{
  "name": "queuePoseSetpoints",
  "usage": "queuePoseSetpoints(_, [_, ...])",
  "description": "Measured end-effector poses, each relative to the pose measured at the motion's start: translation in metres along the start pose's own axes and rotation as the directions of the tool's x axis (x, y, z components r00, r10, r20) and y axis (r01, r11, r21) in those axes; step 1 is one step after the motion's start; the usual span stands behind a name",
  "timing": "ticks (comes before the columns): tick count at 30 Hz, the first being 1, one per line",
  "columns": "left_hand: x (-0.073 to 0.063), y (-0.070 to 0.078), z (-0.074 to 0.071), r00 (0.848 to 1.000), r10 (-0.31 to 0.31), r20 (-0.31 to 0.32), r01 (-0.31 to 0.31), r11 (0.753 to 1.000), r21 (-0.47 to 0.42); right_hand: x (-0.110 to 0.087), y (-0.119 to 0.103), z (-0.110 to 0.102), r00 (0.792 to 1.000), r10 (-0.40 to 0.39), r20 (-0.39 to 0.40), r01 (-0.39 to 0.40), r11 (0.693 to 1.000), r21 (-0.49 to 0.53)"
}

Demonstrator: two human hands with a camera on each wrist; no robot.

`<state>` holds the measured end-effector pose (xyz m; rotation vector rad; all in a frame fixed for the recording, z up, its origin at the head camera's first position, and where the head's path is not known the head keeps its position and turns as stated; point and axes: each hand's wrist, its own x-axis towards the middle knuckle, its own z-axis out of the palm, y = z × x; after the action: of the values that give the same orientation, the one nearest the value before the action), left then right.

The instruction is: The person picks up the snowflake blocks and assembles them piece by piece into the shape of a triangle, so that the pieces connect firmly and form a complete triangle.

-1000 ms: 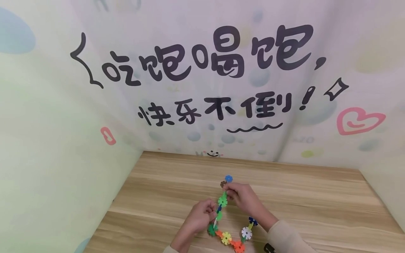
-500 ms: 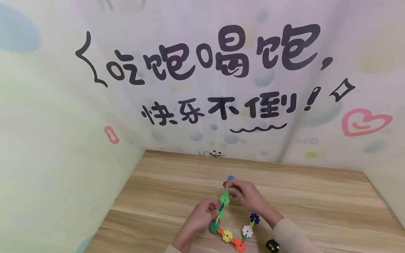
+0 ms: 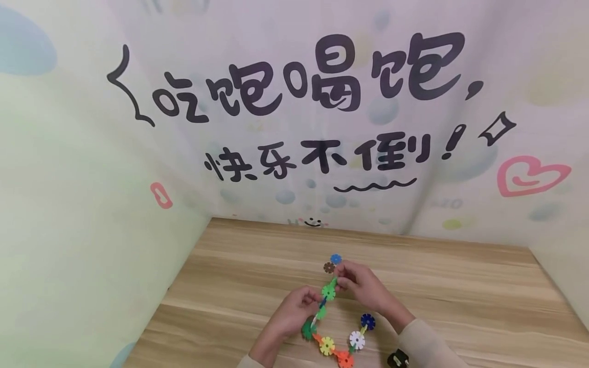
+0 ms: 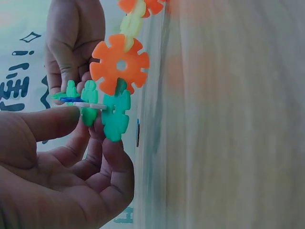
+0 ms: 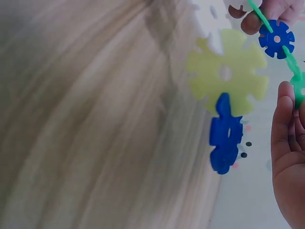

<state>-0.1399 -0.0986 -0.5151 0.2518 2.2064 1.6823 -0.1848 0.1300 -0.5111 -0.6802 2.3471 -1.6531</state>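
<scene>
A chain of slotted snowflake discs hangs in a curve between and below my hands. In the head view its lower part shows a yellow disc (image 3: 327, 346), an orange disc (image 3: 345, 359), a white disc (image 3: 357, 340) and a dark blue disc (image 3: 368, 321) at the free end. My left hand (image 3: 292, 309) pinches the chain's upper left side, close to a dark green disc (image 4: 116, 114) and a white one seen edge-on. At the chain's upper end my right hand (image 3: 363, 286) pinches a light green disc (image 5: 299, 88); its fingertips partly cover that disc.
Beyond my right hand, a loose blue disc (image 3: 336, 259) and a brown disc (image 3: 329, 267) lie on the wooden table (image 3: 460, 286). A black object (image 3: 398, 358) sits by my right sleeve, partly cut off. Printed fabric walls (image 3: 285, 204) border the table.
My right hand has shifted slightly to the right, uncovering more of the loose blue and brown discs. Both hands keep their hold on the chain, and its lower part sways a little.
</scene>
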Motion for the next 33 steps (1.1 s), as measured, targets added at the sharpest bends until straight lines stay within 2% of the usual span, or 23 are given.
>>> queuePoseSetpoints(6, [0.001, 0.002, 0.001, 0.999, 0.018, -0.037, -0.019, 0.999, -0.031, -0.002, 0.004, 0.006, 0.998, 0.048, 0.036, -0.05, 0.996, 0.075])
queuePoseSetpoints(11, [0.003, 0.003, 0.002, 0.998, 0.022, -0.058, -0.026, 0.997, -0.069, -0.001, 0.003, 0.011, 0.998, 0.022, 0.064, -0.025, 0.999, 0.042])
queuePoseSetpoints(15, [0.003, 0.003, 0.004, 0.999, 0.019, -0.049, -0.023, 0.997, -0.071, -0.002, 0.001, 0.012, 0.997, 0.005, 0.083, -0.004, 1.0, -0.007])
queuePoseSetpoints(23, [0.004, 0.002, 0.005, 1.0, -0.002, -0.011, 0.001, 0.997, -0.074, -0.003, 0.004, 0.013, 0.993, -0.083, 0.087, 0.091, 0.992, -0.086])
queuePoseSetpoints(33, [-0.002, 0.004, 0.005, 1.0, 0.004, -0.027, -0.005, 1.0, -0.019, -0.001, 0.002, 0.021, 0.974, -0.217, 0.063, 0.225, 0.959, -0.174])
